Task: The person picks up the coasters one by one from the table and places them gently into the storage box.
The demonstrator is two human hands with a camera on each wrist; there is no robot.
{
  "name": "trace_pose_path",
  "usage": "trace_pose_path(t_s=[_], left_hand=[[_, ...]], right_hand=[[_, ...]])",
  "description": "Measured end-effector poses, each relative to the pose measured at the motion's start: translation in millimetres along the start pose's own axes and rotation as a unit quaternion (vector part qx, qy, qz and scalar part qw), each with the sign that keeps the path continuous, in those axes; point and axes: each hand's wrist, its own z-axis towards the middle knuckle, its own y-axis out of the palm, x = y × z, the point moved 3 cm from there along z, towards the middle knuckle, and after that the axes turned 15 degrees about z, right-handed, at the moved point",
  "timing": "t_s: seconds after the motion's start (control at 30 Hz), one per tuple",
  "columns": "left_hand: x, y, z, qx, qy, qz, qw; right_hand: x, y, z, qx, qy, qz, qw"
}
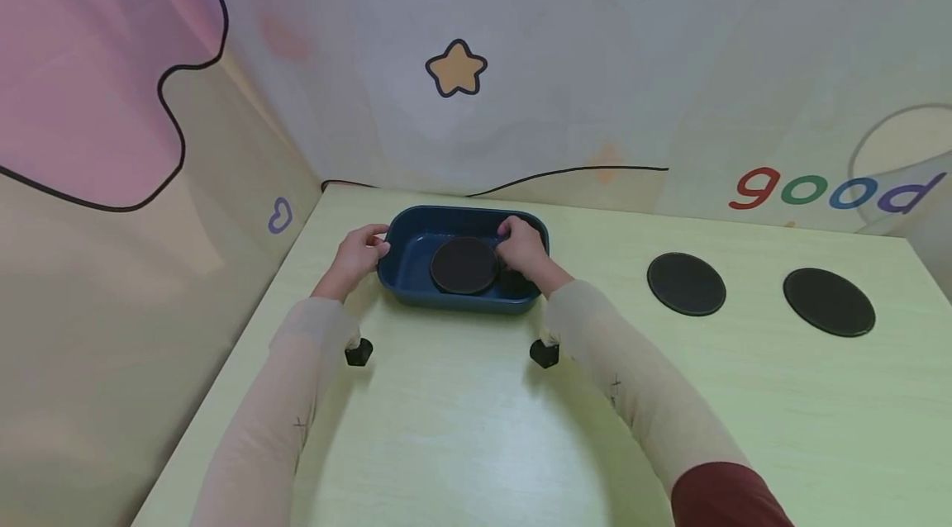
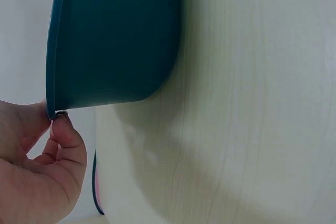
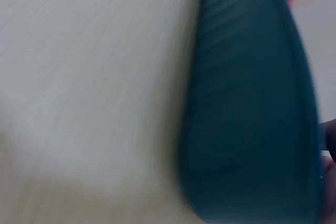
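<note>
A dark blue rectangular basin (image 1: 416, 298) with rounded corners sits on the table toward the back. My left hand (image 1: 357, 254) pinches the rim at its left end, thumb and finger meeting at the edge in the left wrist view. Over the basin's right part reaches my right hand (image 1: 524, 250), its fingers at the edge of a round black disc (image 1: 464, 265) that they appear to pinch. Beneath that hand another dark shape shows, partly hidden. The right wrist view is blurred and mostly filled by the basin's outer wall (image 3: 247, 103).
Two more black discs, a nearer-left one (image 1: 686, 284) and a far-right one (image 1: 829, 301), lie flat on the pale wooden table (image 1: 454, 428). A printed cloth backdrop (image 1: 565, 56) stands behind and along the left side.
</note>
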Motion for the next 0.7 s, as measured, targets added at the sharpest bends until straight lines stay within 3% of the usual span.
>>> trace_pose_path(t_s=[0.4, 0.57, 0.7], left_hand=[[1.2, -0.9, -1.5, -0.001, -0.003, 0.008, 1.0000], [1.9, -0.7, -1.5, -0.003, -0.006, 0.009, 0.9999], [2.8, 0.7, -1.5, -0.003, -0.006, 0.010, 0.9999]], right_hand=[[-25.7, -30.6, -10.9, -0.053, -0.072, -0.077, 0.993], [-26.0, -51.9, -14.0, -0.044, -0.119, -0.075, 0.989], [-17.5, -72.2, -15.6, -0.033, -0.123, -0.059, 0.990]])
